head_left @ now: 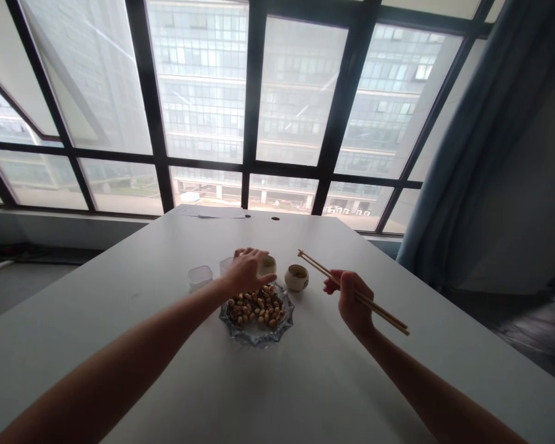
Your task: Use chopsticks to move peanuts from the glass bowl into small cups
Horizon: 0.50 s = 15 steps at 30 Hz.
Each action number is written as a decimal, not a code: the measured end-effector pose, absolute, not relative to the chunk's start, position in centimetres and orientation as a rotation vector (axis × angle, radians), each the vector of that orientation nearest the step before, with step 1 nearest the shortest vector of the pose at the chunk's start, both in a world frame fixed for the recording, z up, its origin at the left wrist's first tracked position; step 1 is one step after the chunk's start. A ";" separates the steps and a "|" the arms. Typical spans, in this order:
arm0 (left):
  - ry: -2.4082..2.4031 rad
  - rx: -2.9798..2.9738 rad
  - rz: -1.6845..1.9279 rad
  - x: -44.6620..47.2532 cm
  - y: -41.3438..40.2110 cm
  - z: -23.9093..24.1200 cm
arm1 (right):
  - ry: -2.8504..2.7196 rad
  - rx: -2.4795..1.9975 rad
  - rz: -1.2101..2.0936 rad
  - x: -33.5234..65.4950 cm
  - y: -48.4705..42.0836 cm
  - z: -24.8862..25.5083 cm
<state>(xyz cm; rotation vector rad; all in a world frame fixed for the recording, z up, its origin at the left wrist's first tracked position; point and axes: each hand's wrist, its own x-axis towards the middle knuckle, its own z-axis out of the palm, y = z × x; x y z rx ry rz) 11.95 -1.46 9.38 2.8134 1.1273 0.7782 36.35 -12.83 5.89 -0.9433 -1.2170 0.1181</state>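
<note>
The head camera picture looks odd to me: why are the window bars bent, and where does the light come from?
In the head view, a wide lens bows the window bars outward. Hazy daylight from behind them backlights the scene, so the left hand and the right hand holding chopsticks look dim, shadows on the white table are faint, and the glass dish of peanuts glints softly.

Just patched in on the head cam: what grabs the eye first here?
The glass dish of peanuts at the middle of the white table, with the left hand reaching over its far rim onto a small cup. To the right, the right hand holds a pair of wooden chopsticks above the table, tips near a second small cup. Big dark-framed windows fill the background.
</note>
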 end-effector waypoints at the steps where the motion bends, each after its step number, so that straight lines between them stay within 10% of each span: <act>1: 1.099 2.835 0.706 13.5 -1.2 9.8 | -1.182 -0.949 0.111 37.2 -12.6 6.2; 15: 1.135 2.839 0.001 22.6 0.8 8.9 | -1.133 -0.975 0.224 41.7 -12.2 5.9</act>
